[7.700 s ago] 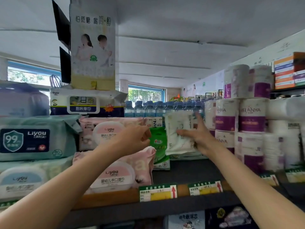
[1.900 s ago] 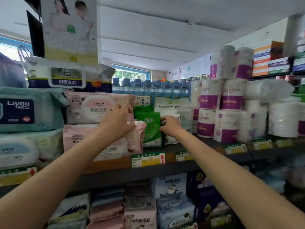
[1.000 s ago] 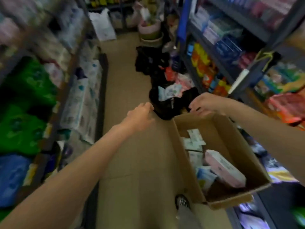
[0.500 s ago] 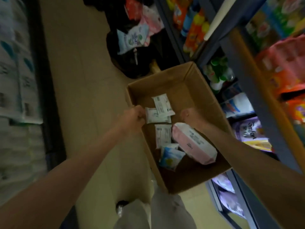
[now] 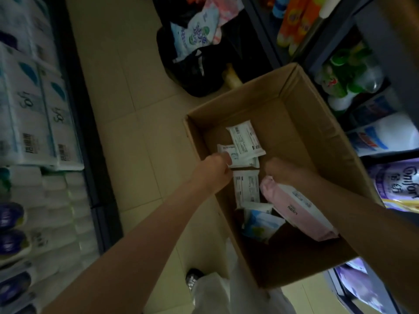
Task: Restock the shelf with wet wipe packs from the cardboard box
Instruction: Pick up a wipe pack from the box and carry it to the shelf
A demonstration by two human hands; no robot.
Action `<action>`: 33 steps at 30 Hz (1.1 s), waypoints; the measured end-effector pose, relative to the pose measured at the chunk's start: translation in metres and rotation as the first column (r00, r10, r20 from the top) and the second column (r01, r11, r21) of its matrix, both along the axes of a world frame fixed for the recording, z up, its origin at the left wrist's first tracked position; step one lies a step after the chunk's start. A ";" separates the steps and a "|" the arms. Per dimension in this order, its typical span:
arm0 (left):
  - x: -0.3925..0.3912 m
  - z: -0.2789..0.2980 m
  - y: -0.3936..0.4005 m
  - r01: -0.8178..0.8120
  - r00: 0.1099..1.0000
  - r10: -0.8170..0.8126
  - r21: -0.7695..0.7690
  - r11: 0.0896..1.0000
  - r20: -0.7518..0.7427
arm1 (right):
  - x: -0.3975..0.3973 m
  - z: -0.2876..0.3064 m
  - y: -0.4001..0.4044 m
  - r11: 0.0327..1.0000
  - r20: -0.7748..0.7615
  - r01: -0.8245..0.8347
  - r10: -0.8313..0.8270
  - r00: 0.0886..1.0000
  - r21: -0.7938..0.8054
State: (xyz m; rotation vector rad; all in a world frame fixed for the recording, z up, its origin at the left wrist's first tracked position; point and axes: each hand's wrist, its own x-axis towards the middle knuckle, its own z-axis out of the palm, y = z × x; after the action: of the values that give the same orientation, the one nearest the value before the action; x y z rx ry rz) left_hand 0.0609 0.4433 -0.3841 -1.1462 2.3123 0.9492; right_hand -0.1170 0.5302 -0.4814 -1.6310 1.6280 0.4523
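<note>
Several wet wipe packs lie inside the open cardboard box [image 5: 294, 105], which sits on the tiled floor [image 5: 127, 105] in an aisle. Toward the far end of the box floor are small white packs [image 5: 243, 140], one lying partly over another, with a third white pack [image 5: 246, 189] just nearer. A large pink pack [image 5: 297, 214] lies tilted along the right side of the box, and small blue-and-white packs [image 5: 260, 223] sit near its left edge, toward the near end.

The left hand [image 5: 216, 172] is over the left wall of the box, its fingers curled together and pinching the edge of the lower small white pack. The right hand [image 5: 283, 172] reaches down into the box at the far end of the pink pack, touching it; its fingers are hidden, so I cannot tell whether they grip the pack or merely rest on it.

Beyond the box, on the floor, a black bag [image 5: 199, 71] holds more soft packs in white, blue and pink. To the right stands a dark shelf [image 5: 340, 35] with bottles [image 5: 344, 80] and a purple refill pouch [image 5: 396, 184]. To the left, another shelf carries white tissue bundles [image 5: 34, 109], blurred. Near the bottom edge are the person's light trousers [image 5: 217, 293] and a shoe [image 5: 192, 277].
</note>
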 end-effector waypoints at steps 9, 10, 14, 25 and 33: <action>0.015 0.049 0.007 0.067 0.967 -0.051 -0.057 0.996 0.248 | -0.012 0.124 -0.013 0.985 0.166 -0.161 0.150 0.975 0.055; 0.013 0.060 0.009 0.078 0.965 -0.062 -0.054 0.995 0.255 | -0.011 0.145 -0.021 0.984 0.170 -0.179 0.177 0.969 -0.002; 0.023 0.111 -0.008 -0.278 0.947 0.294 0.126 0.952 -0.128 | 0.025 0.254 -0.063 0.923 0.103 -0.268 0.306 0.947 -0.277; 0.195 0.307 -0.023 -0.437 0.237 0.685 0.554 0.709 -0.689 | 0.184 0.517 -0.086 0.280 0.004 -0.139 0.456 0.890 -0.950; 0.387 0.458 0.058 -0.378 0.155 0.604 0.518 0.767 -0.782 | 0.361 0.636 -0.055 0.297 0.489 0.396 0.639 0.594 -0.869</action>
State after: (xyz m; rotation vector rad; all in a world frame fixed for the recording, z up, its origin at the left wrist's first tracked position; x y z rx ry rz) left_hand 0.4480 0.5013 0.0739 -1.5660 2.4048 2.6934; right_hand 0.2442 0.4750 0.1548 -2.2797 0.8801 -1.4443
